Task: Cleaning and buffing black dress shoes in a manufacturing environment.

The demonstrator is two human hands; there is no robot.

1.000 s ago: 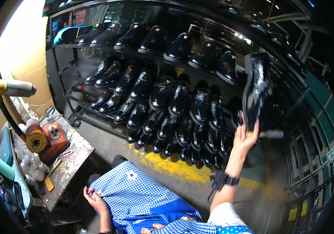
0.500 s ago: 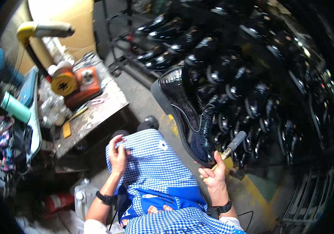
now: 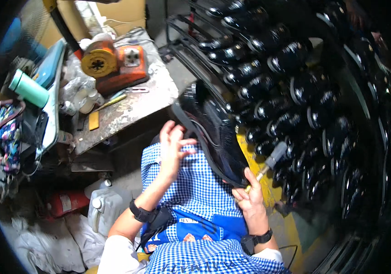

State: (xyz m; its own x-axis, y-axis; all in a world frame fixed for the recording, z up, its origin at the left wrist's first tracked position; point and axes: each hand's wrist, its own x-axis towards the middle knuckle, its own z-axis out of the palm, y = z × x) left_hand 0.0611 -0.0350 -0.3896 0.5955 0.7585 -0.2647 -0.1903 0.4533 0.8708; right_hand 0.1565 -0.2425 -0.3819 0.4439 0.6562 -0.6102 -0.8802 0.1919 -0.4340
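My right hand (image 3: 251,198) grips a glossy black shoe (image 3: 214,130) by its toe, above my lap. The heel end points up and away from me, with the sole edge facing left. Caught in the same hand is a slim tool (image 3: 274,157) with a pale shaft and a thick grey end, possibly a brush; the end sticks out to the upper right. My left hand (image 3: 172,150) is raised just left of the shoe, its fingers spread and holding nothing. Whether the fingertips touch the shoe's edge, I cannot tell.
Racks of shiny black shoes (image 3: 291,93) fill the right side. At the left stands a worn workbench (image 3: 134,112) with an orange machine (image 3: 124,68) and a yellow-handled tool (image 3: 109,103). A green bottle (image 3: 29,89) and a whitish jug (image 3: 104,208) are farther left and below.
My left hand has risen from my lap toward the shoe, and its fingers have spread. The view has shifted, so the bench sits farther right. My right hand keeps its hold.
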